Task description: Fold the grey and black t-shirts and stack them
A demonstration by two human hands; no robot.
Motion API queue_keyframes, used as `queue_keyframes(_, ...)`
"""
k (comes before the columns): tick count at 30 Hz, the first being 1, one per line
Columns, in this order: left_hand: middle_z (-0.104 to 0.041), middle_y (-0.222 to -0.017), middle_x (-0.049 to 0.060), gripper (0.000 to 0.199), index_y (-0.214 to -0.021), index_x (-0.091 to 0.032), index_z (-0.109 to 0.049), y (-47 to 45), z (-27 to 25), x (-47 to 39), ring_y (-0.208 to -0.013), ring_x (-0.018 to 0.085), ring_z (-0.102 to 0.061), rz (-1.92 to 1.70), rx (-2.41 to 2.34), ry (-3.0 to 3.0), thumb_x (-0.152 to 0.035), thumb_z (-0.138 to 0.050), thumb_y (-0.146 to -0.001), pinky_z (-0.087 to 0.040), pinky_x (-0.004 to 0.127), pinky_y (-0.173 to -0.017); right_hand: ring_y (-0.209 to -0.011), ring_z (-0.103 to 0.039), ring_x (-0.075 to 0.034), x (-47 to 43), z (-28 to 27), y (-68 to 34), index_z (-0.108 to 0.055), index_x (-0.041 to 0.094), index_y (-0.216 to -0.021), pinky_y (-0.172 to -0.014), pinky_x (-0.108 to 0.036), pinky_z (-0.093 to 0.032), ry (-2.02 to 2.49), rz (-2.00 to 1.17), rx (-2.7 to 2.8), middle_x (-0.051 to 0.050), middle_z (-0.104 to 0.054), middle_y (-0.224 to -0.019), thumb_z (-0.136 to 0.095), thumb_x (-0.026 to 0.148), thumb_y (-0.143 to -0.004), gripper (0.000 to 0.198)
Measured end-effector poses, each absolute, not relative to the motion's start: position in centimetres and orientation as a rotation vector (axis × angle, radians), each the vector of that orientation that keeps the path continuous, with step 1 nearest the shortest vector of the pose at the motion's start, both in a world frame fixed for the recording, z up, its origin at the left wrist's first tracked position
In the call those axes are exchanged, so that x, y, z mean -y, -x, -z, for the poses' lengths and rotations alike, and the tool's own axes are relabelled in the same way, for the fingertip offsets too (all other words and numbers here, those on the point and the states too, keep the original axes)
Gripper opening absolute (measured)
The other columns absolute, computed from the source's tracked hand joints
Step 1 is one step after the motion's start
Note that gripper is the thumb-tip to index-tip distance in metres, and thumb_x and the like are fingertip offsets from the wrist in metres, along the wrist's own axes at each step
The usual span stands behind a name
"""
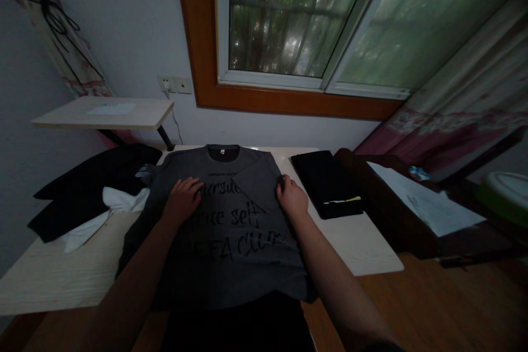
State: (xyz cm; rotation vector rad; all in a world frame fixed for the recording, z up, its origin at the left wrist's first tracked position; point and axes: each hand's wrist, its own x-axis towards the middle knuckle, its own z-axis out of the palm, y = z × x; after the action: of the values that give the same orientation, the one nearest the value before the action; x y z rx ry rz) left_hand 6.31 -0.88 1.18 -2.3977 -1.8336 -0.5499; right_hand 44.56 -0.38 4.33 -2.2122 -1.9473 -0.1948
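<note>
1 grey T-shirt [237,231] lies print-up on the table [70,280]. The left hand [182,201] rests flat on it, clasping nothing; the right hand [293,198] seems to pinch its side edge. Straightening looks like the current step; the next move calls for gentle tension.

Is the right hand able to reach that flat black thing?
Probably yes. The flat black thing lies close beside the right hand, and I see nothing standing between them. That hand is on the gray shirt, though, so it would likely have to leave it first.
</note>
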Motion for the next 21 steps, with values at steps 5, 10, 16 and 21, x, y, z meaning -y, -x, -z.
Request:
queue_keyframes(5,-0.066,-0.142,0.007,0.038,-0.126,-0.025,-0.071,-5.3,-1.5,1.9,-0.137,0.028,-0.055,0.640,1.880,2.311,-0.026,-0.048,-0.096,-0.035,0.051,-0.122,-0.089,-0.070,-0.024,0.7,-4.4,-44.8,-0.050,0.023,-0.143,-0.070,-0.030,-0.047,2.222,0.161,1.975,-0.013,-0.068,-0.118,-0.039,0.038,-0.108,0.039)
queue_keyframes(10,-0.069,-0.132,0.011,0.037,-0.123,-0.021,-0.070,-2.8,-2.1,3.7,-0.125,0.028,-0.061,0.730,1.976,2.102,-0.026,-0.046,-0.096,-0.043,0.047,-0.113,-0.098,-0.068,-0.024,0.9,-4.6,-45.1,-0.053,0.024,-0.141,-0.073,-0.030,-0.048,2.150,0.193,2.018,-0.013,-0.065,-0.122,-0.038,0.035,-0.108,0.038)
queue_keyframes(16,-0.068,-0.130,0.014,0.038,-0.124,-0.020,-0.068,-0.8,-2.3,6.5,-0.124,0.031,-0.059,0.722,2.060,1.933,-0.028,-0.049,-0.093,-0.041,0.050,-0.113,-0.094,-0.069,-0.024,1.4,-4.4,-45.3,-0.050,0.025,-0.145,-0.073,-0.031,-0.049,2.144,0.175,2.010,-0.013,-0.064,-0.123,-0.041,0.037,-0.107,0.041)
queue_keyframes(21,-0.062,-0.133,0.014,0.042,-0.129,-0.024,-0.066,-0.8,-2.4,7.8,-0.122,0.036,-0.057,0.724,2.174,1.772,-0.029,-0.054,-0.089,-0.045,0.055,-0.106,-0.092,-0.071,-0.024,1.6,-4.3,-45.3,-0.049,0.025,-0.144,-0.072,-0.032,-0.049,2.167,0.169,2.024,-0.012,-0.068,-0.119,-0.040,0.037,-0.108,0.040)
